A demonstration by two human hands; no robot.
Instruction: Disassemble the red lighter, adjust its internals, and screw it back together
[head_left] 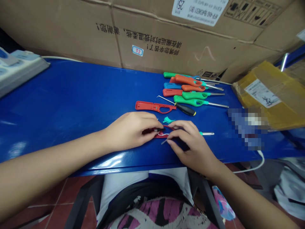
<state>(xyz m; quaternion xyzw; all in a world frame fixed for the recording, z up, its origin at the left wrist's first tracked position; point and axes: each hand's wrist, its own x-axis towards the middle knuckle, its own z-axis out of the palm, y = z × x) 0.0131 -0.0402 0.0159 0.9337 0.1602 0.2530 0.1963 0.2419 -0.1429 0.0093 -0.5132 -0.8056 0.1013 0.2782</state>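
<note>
1. A white box (16,68) sits at the far left of the blue table (71,105), with a white cable running behind it.
2. The left hand (130,130) rests on the table, fingers curled, pinching the left end of a red shell (160,135) that lies flat between both hands.
3. The right hand (188,141) grips the shell's right side, fingertips closed on a thin white wire at its middle; a metal tip (206,134) pokes out past this hand.
4. Judgement: the step in hand appears to be fitting small inner parts into the open shell. The next move would call for fine fingertip placement while the left hand steadies the shell.
5. Just beyond the hands lie a teal part (168,120), a second red shell (153,106) and a black screwdriver (183,109).
6. Further back, a pile of lighters (190,90) in green, orange, blue and red.
7. Cardboard boxes (152,35) line the table's rear; a yellow parcel (269,92) lies at right. Red floor tiles show below.
</note>
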